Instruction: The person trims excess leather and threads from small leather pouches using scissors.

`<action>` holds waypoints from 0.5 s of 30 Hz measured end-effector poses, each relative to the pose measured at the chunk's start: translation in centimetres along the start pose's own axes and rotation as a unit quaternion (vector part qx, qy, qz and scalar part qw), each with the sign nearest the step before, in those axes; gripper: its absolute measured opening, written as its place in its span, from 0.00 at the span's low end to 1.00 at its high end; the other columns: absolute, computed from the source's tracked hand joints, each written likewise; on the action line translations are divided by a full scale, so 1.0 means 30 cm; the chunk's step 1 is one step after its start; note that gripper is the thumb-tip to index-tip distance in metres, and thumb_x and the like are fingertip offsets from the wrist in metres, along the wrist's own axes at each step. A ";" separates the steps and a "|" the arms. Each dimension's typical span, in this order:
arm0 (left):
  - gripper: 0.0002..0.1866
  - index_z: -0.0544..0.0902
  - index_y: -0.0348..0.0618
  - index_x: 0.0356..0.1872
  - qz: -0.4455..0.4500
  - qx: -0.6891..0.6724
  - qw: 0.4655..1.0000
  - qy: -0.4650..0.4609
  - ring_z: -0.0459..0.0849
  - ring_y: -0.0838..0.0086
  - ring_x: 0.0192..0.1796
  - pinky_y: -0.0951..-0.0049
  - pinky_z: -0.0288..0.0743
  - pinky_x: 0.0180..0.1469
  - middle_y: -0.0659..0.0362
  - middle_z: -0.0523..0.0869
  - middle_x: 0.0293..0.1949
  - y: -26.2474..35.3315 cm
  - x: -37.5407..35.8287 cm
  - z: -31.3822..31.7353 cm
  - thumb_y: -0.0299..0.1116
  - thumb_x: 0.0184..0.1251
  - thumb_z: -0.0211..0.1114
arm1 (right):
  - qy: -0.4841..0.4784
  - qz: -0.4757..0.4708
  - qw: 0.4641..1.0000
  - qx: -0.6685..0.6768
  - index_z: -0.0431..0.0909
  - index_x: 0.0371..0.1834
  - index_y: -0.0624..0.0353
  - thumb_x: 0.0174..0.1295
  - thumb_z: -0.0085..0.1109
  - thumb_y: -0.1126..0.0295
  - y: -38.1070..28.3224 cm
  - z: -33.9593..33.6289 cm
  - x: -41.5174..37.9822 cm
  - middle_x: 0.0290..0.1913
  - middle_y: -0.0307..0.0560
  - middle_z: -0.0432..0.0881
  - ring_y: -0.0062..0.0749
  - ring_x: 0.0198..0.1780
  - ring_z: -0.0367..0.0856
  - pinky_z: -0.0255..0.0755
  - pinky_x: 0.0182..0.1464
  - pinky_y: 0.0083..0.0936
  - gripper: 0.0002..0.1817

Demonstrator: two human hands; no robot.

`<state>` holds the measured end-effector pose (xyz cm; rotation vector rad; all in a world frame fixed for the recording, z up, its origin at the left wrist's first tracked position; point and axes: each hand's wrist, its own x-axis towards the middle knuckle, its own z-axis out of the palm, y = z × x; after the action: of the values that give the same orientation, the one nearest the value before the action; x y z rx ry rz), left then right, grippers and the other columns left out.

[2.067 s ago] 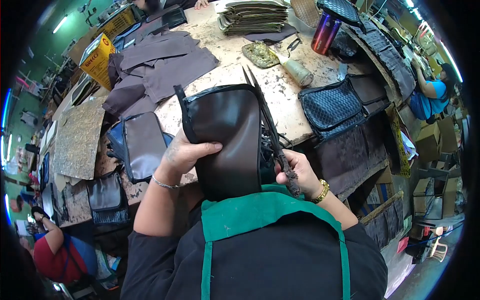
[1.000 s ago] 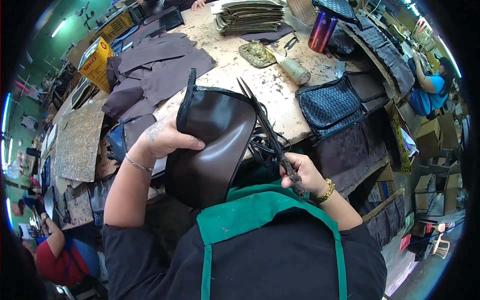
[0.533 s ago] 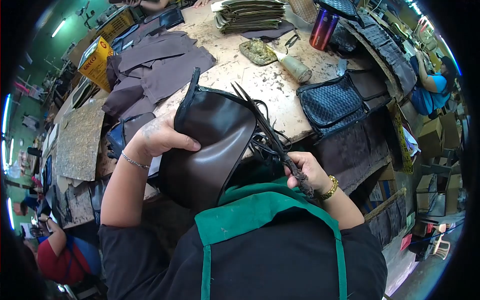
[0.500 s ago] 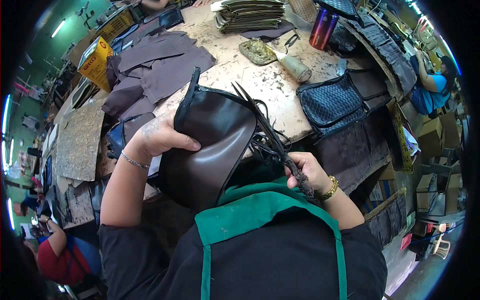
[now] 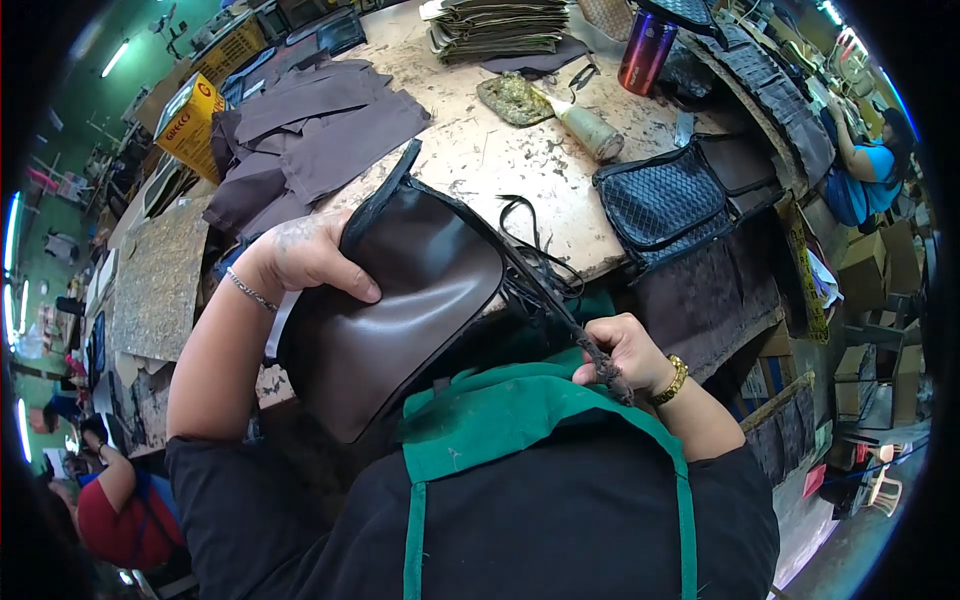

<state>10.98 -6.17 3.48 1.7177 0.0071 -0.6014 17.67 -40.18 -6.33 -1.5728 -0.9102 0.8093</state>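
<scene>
Bare tabletop [image 5: 480, 150] ahead; quilted bag [image 5: 665, 200] blocks right.

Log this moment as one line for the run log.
left hand: grips brown bag | right hand: holds scissors at bag's edge | table: fabric pieces, quilted bag

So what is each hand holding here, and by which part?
Left hand grips the brown bag near its top edge; right hand holds the scissors by their handles.

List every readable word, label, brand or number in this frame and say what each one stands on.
"GKCCO", as best it reads, in red letters: on the yellow cardboard box at the worktable's far left edge; the middle letters are uncertain.
Small pale lettering on the purple metal drink bottle: too small to read.
Print on the yellow strip hanging at the table's right side: too blurred to read.
</scene>
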 end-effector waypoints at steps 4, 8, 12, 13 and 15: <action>0.30 0.73 0.35 0.47 -0.005 0.030 1.000 0.009 0.74 0.77 0.43 0.77 0.64 0.52 0.61 0.79 0.41 -0.009 0.022 -0.006 0.18 0.32 0.66 | 0.010 -0.011 1.000 0.000 0.63 0.13 0.59 0.40 0.71 0.59 0.016 0.009 0.017 0.15 0.31 0.62 0.13 0.21 0.56 0.52 0.19 0.16 0.23; 0.24 0.76 0.35 0.43 -0.029 0.037 0.999 -0.008 0.75 0.77 0.38 0.78 0.68 0.46 0.62 0.80 0.35 -0.027 0.023 -0.003 0.20 0.35 0.67 | -0.017 -0.004 1.000 0.017 0.64 0.14 0.60 0.40 0.71 0.59 0.017 0.015 0.034 0.16 0.32 0.62 0.13 0.21 0.57 0.53 0.20 0.16 0.23; 0.25 0.76 0.34 0.44 -0.053 -0.018 0.998 -0.013 0.75 0.78 0.39 0.79 0.67 0.47 0.61 0.80 0.37 -0.042 0.016 -0.001 0.20 0.36 0.66 | 0.006 0.011 1.000 0.005 0.65 0.14 0.60 0.41 0.71 0.60 0.015 0.035 0.033 0.15 0.31 0.62 0.12 0.20 0.57 0.54 0.20 0.16 0.22; 0.26 0.75 0.34 0.45 -0.044 -0.036 0.998 -0.020 0.75 0.77 0.40 0.79 0.67 0.48 0.61 0.80 0.38 -0.046 0.015 0.002 0.20 0.36 0.66 | 0.006 0.011 1.000 0.005 0.65 0.14 0.60 0.41 0.71 0.60 0.020 0.044 0.032 0.15 0.31 0.62 0.12 0.20 0.57 0.54 0.20 0.16 0.22; 0.27 0.74 0.34 0.46 -0.034 -0.054 0.998 -0.027 0.75 0.77 0.42 0.79 0.66 0.49 0.60 0.80 0.39 -0.065 0.016 -0.005 0.19 0.37 0.66 | 0.018 0.022 1.000 -0.003 0.65 0.13 0.61 0.43 0.69 0.63 0.041 0.068 0.029 0.14 0.31 0.62 0.11 0.19 0.56 0.53 0.19 0.16 0.20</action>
<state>10.81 -5.70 1.53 1.6006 0.0589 -0.6865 16.47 -38.60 -7.92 -1.6120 -0.8550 0.8071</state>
